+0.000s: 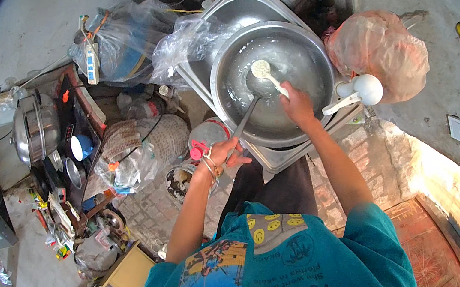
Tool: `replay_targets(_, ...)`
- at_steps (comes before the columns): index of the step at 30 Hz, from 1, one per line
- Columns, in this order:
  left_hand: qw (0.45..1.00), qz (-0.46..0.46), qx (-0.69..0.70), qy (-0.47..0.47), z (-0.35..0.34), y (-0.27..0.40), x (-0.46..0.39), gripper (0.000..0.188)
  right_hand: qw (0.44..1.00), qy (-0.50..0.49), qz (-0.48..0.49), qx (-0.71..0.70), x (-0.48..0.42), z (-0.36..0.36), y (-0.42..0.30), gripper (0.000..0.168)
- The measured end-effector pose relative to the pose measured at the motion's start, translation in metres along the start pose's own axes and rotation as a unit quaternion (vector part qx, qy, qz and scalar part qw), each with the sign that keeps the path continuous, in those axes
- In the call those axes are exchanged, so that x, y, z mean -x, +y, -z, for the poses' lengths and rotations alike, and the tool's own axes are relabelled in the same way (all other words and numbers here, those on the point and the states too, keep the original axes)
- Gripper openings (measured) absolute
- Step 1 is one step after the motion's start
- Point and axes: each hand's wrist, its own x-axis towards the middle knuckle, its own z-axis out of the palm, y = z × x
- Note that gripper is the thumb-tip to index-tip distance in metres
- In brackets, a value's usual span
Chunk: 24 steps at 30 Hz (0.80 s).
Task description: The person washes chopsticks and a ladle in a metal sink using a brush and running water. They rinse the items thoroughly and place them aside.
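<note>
A wide metal basin (220, 107) of cloudy liquid rests on a rectangular steel sink (273, 159). My right hand (297, 105) holds the handle of a white plastic scoop (272, 79) over the basin; its round end has a pale, grainy heap. My left hand (227, 151) grips the long handle of a metal ladle (246, 116), whose dark bowl lies in the liquid, beneath the scoop. Two bracelets circle my left wrist. To the right of the basin sits a white round-headed utensil with a handle (366, 90). A clear plastic bag (187, 43) drapes over the sink's left side.
A large plastic bottle with a pink cap (208, 136) stands below the sink, near my left hand. A pinkish filled bag (378, 49) is at the right. On the left are a steel pot (34, 126), a blue bowl (81, 148) and a power strip (92, 62).
</note>
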Motion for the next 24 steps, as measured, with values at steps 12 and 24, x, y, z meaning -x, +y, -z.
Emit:
replay_targets(12, 0.995, 0.062, -0.057, 0.055, 0.015, 0.008, -0.009, 0.043, 0.972, -0.008, -0.010, -0.234, 0.003, 0.001, -0.006, 0.024)
replay_targets(24, 0.991, 0.069, -0.078, 0.082, 0.009, 0.028, -0.007, 0.039, 0.979, -0.113, -0.031, -0.169, 0.002, 0.039, -0.021, 0.021)
